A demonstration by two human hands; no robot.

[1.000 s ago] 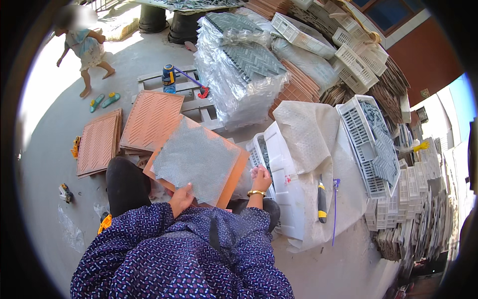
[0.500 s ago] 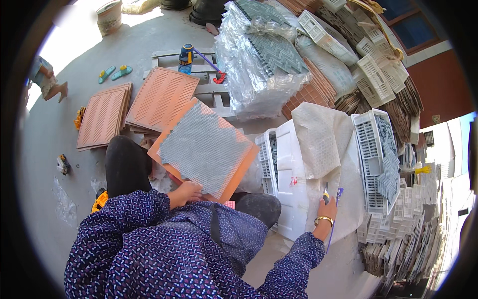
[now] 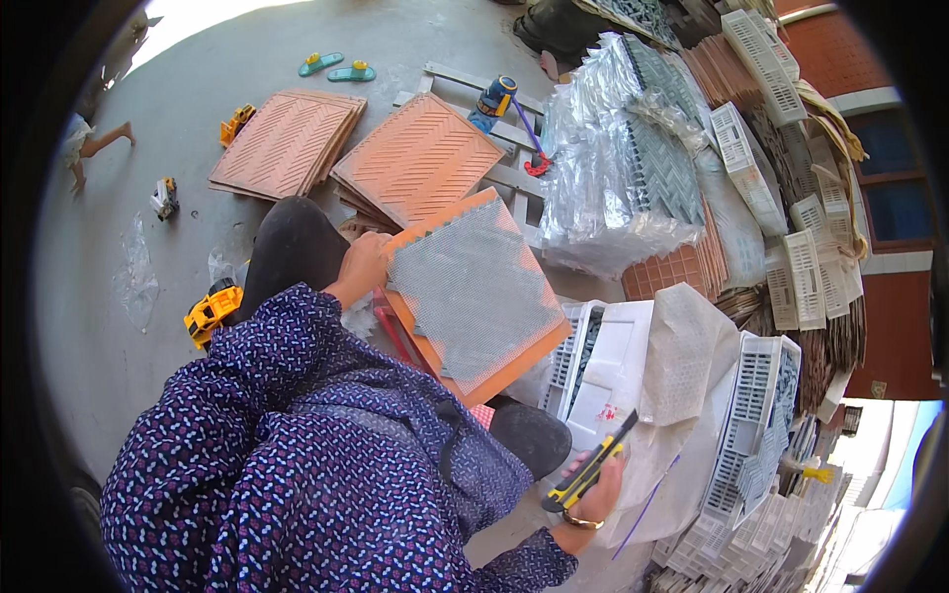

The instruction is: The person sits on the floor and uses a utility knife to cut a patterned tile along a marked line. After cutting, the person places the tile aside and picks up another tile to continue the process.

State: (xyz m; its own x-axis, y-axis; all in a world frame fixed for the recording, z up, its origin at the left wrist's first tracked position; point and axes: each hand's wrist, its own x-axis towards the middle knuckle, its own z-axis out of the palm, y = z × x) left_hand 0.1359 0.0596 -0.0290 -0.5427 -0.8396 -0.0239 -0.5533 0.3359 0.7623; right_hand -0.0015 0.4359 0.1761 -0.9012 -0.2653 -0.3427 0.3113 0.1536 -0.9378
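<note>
A grey mesh sheet (image 3: 474, 287) lies on an orange board (image 3: 550, 336) above my lap, its corners turned to the board's edges. Dark tile edges peek out from under the mesh. My left hand (image 3: 362, 267) is closed at the board's left corner, its fingertips partly hidden. In my right hand (image 3: 599, 492) is a yellow and black utility knife (image 3: 583, 472), the blade end pointing up and away to the right. The knife is apart from the mesh, over the white sheeting. A red edge (image 3: 395, 331) shows below the board.
Two stacks of orange herringbone moulds, one a mould stack (image 3: 287, 143), lie ahead. Beyond is a pallet with a blue bottle (image 3: 491, 104) and plastic-wrapped tiles (image 3: 623, 158). On the right stand a white crate (image 3: 736, 435) of tile strips and a white box (image 3: 613, 366). A toy truck (image 3: 212, 312) is left.
My right hand has lifted the utility knife off the white sheeting and brought it nearer my lap. My left hand has moved from the board's near edge to its left corner. The view has turned.
</note>
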